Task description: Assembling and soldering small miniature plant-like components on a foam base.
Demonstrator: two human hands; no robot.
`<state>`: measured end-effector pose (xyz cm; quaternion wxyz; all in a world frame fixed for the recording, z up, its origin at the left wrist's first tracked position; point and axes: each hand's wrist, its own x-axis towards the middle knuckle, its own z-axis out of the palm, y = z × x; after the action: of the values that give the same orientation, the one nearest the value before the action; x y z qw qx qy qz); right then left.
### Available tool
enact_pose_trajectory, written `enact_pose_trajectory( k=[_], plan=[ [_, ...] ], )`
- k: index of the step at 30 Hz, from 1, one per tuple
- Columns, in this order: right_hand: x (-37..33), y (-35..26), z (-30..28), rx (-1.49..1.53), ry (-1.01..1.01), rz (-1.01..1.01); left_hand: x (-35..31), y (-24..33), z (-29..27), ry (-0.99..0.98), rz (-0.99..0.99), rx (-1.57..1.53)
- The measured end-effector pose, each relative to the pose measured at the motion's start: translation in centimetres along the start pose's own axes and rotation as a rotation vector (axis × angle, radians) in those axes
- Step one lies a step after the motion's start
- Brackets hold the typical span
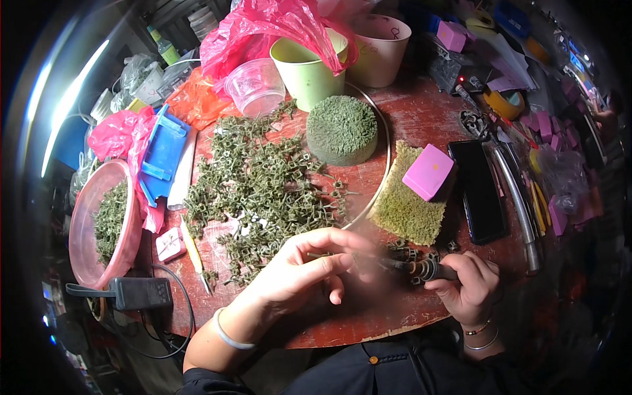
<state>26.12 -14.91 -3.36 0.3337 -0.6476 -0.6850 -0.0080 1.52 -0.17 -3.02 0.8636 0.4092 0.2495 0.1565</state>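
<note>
My left hand (pixel 299 270) pinches a small olive-green plastic piece between thumb and fingers, held against the tip of a dark tool (pixel 421 268). The dark tool, with a coiled metal section, is gripped by my right hand (pixel 469 286) at the table's near edge. A heap of the same green pieces (pixel 263 187) spreads over the red round table (pixel 408 118) just beyond my left hand. A few more green pieces lie by the tool tip.
A round green block (pixel 342 128), a green fuzzy mat (pixel 405 210) with a pink box (pixel 429 171), a black phone (pixel 478 191), green and beige cups (pixel 309 72), a clear tub (pixel 255 85), pink bags, a pink bowl of pieces (pixel 99 224), a blue tray (pixel 161 155), a black adapter (pixel 139 293).
</note>
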Motion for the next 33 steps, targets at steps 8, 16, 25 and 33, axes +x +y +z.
enact_pose_trajectory(
  k=[8, 16, 25, 33],
  plan=[
    [0.12, -0.12, -0.09, -0.017, -0.019, -0.005, -0.13, -0.17, -0.14, -0.020, -0.008, -0.006],
    [0.20, -0.07, 0.04, -0.031, -0.032, -0.014, -0.02, -0.02, -0.08, -0.037, -0.015, -0.006],
    [0.03, 0.03, 0.11, -0.014, -0.016, -0.009, -0.19, -0.06, -0.06, -0.036, -0.018, -0.017],
    [0.04, -0.05, 0.07, -0.024, -0.026, -0.003, -0.05, -0.06, -0.30, -0.029, -0.013, -0.003]
  ],
)
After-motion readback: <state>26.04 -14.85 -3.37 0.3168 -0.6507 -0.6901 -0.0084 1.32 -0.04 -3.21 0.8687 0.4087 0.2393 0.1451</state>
